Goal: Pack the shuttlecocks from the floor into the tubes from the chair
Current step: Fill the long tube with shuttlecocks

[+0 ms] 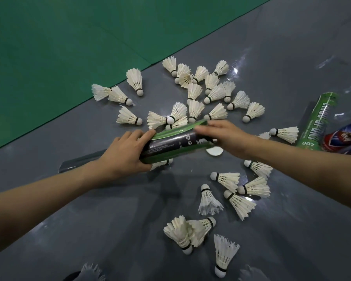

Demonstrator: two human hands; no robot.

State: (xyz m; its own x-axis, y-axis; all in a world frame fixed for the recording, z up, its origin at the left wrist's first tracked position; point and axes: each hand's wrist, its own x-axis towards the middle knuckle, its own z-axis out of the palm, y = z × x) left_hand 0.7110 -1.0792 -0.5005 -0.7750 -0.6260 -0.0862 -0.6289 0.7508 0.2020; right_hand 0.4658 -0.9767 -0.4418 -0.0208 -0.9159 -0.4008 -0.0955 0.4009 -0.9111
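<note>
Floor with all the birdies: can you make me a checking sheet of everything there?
Surface: grey floor, shiny.
Job's things: many white shuttlecocks lie scattered and loose; black-and-green tube held over them; green tube lies at the right.
Clutter: white round cap on the floor by the right hand; blue-and-red packet at the right edge.
Hands: left hand grips the black-and-green tube's near end; right hand is at its far end, blurred, grip unclear.
Cables: nothing seen.
Surroundings: green mat beyond the grey floor.
</note>
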